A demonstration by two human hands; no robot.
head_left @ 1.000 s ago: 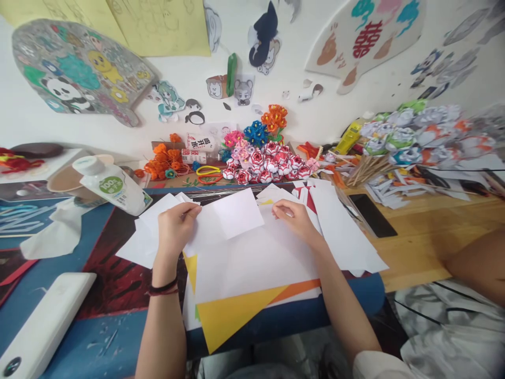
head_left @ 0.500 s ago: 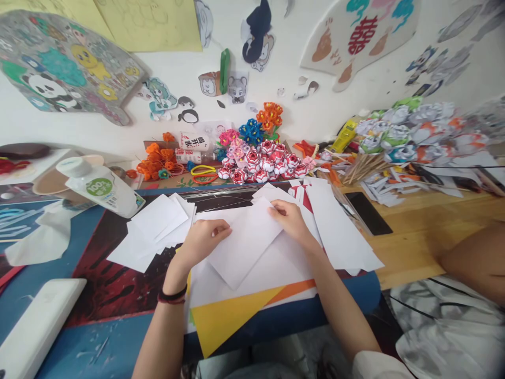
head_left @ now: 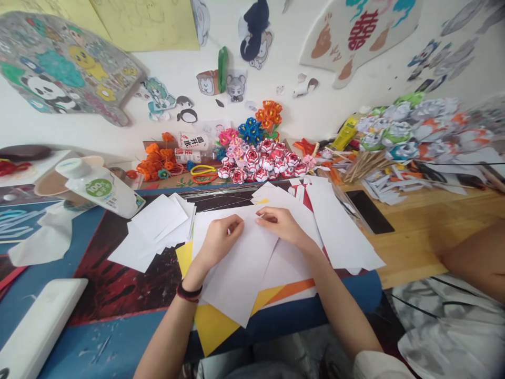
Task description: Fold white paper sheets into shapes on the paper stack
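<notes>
A white sheet of paper (head_left: 240, 273) lies tilted over larger white sheets and a yellow sheet (head_left: 215, 329) at the desk's front edge. My left hand (head_left: 223, 237) is closed in a pinch at the upper left of the sheet. My right hand (head_left: 280, 223) pinches near the sheet's top edge, its fingertips close to the left ones. The sheet passes beneath both hands. A stack of white squares (head_left: 158, 218) is to the left of my left hand, and long white strips (head_left: 335, 226) lie to the right of my right hand.
Behind the hands stand red-and-white paper flowers (head_left: 268, 160). A white bottle (head_left: 98, 187) is at the left, with a white device (head_left: 43, 326) nearer the front. A black phone (head_left: 370, 211) lies at the right, near wooden sticks (head_left: 365, 166) and another person's arm (head_left: 473, 258).
The white sheet has turned and shifted toward the front edge. My left hand has moved right and my right hand slightly left, so they are closer together.
</notes>
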